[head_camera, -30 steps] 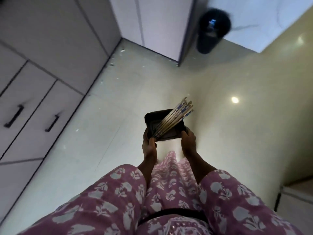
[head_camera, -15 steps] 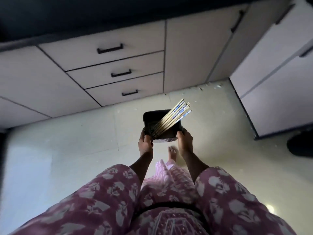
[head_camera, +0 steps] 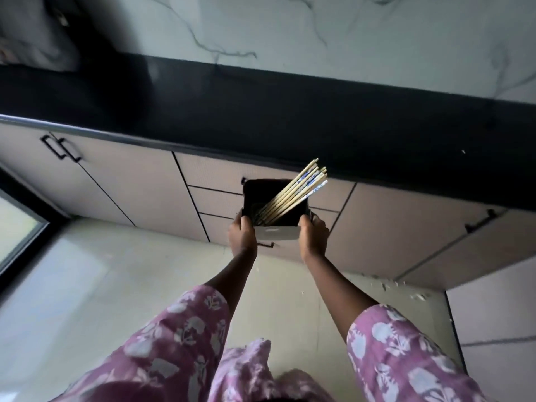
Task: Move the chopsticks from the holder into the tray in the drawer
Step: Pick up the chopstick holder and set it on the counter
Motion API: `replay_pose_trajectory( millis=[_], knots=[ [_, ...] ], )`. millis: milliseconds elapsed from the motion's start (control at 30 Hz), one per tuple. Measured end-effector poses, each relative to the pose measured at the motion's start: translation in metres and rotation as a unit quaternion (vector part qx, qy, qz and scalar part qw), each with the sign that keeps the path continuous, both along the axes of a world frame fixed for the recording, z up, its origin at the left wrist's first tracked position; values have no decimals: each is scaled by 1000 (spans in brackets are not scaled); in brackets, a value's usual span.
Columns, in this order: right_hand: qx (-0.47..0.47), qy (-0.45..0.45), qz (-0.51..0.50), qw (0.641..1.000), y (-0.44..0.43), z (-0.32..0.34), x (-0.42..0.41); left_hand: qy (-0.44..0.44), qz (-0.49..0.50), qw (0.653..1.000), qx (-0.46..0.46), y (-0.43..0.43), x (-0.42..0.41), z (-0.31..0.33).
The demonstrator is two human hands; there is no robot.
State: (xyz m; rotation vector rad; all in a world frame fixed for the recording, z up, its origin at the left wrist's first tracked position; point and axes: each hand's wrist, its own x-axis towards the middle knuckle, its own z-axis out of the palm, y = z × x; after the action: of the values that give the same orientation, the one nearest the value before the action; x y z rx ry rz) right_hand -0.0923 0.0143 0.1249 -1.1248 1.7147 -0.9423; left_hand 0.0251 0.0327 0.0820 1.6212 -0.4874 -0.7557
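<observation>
A square black holder (head_camera: 262,195) with a pale front face is carried in front of me at arm's length. Several bamboo chopsticks (head_camera: 293,192) with blue-printed tops lean inside it toward the upper right. My left hand (head_camera: 242,235) grips the holder's left side and my right hand (head_camera: 313,236) grips its right side. Behind the holder is a stack of shut drawers (head_camera: 214,195) under the black countertop (head_camera: 290,123). No tray is visible.
Beige cabinet doors with black handles (head_camera: 61,147) run left and right of the drawers. A marble-patterned wall rises behind the counter. A dark-framed glass door (head_camera: 17,227) is at the left. Pale floor tiles lie below, with small debris (head_camera: 406,288) near the right cabinet.
The view has swung and come closer to the counter and drawers. The holder with the chopsticks has been carried toward the drawers, held further from my body. Both hands keep their hold.
</observation>
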Motion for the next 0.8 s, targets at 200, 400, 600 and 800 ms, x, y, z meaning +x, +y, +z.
replay_pose_trajectory(
  millis=[200,400,600,800],
  knots=[
    [-38,-23,-25,999,-89,30,48,-54,-50,997,-32,-83,56,39],
    [-70,-51,-53,995,-171,58,94,-44,-99,993,-44,-172,110,66],
    [-71,-48,-93,992,-230,74,113,-19,-163,986,-9,-244,135,79],
    [-52,-17,-122,991,-282,69,119,-33,-171,984,44,-304,137,77]
  ],
)
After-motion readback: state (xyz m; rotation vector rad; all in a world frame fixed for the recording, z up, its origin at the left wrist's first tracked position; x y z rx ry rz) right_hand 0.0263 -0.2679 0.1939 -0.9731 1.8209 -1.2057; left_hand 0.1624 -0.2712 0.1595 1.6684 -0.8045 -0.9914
